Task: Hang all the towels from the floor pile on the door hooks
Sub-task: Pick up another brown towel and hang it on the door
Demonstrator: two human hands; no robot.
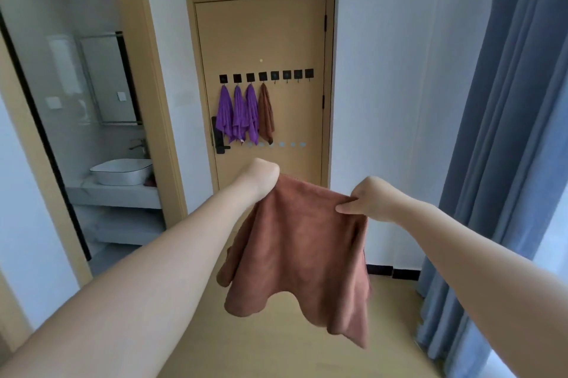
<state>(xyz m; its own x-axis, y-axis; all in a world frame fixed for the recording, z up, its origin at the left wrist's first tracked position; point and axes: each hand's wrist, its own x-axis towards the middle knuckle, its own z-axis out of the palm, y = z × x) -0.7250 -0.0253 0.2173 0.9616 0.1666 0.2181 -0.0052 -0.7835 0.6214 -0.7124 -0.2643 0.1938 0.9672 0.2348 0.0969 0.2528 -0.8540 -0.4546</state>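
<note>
Left grip (265, 173), right grip (364, 196), pinching brown towel (302, 250)

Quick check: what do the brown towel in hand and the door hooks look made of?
Brown towel: soft plush cloth, probably microfibre; matte, fuzzy, drapes in loose folds from the left hand and right hand. Door hooks: black square plates with thin prongs, perhaps plastic or metal; too small to tell.

You hold a rust-brown towel (301, 242) by its top edge between your left hand (264, 171) and right hand (365, 196), while three purple towels (239, 114) and another brown towel (266, 114) hang from the four leftmost black hooks (266, 76) on the door (276, 33).
</note>
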